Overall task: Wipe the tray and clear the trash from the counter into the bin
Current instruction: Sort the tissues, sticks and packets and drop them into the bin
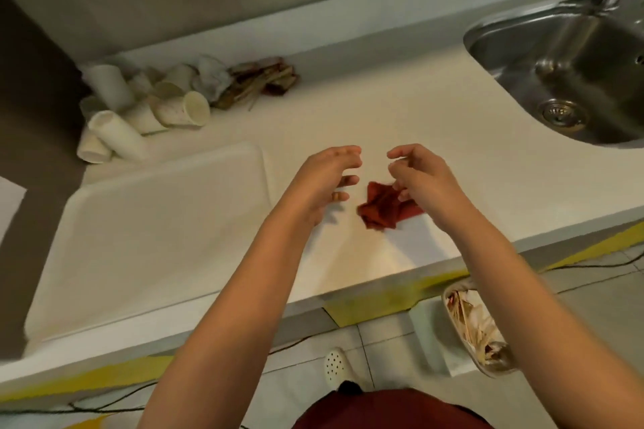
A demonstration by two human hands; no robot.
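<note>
Head view, looking down over the counter (400,108).

Step in hand, as judged: the start of the wiping, with the red cloth (381,211) about to be gathered. Not yet lifted; lying crumpled on the counter near the front edge, just right of the tray (146,233). Next move likely a pinch on the cloth, then a carry leftward onto the tray. Calls for a firm gather of the loose folds so none trail.

Left hand (322,181) hovering just left of the cloth, fingers loosely curled, holding nothing. Right hand (420,181) over the cloth's right part, fingers bent, lower fingertips down at the fabric; whether actually pinching it, cannot tell. Hands close together, a small gap between the fingertips, cloth below and between them.

Tray white, flat, nothing visible on it, filling the near left of the counter. Trash well apart from both hands at the far left: a heap of paper cups (146,111) lying on their sides, with brown wrappers (259,82) against the back ledge. Bin (477,327) on the floor below the counter edge, near right, partly hidden by the right forearm, already holding paper scraps. Sink (571,73) at the far right.
</note>
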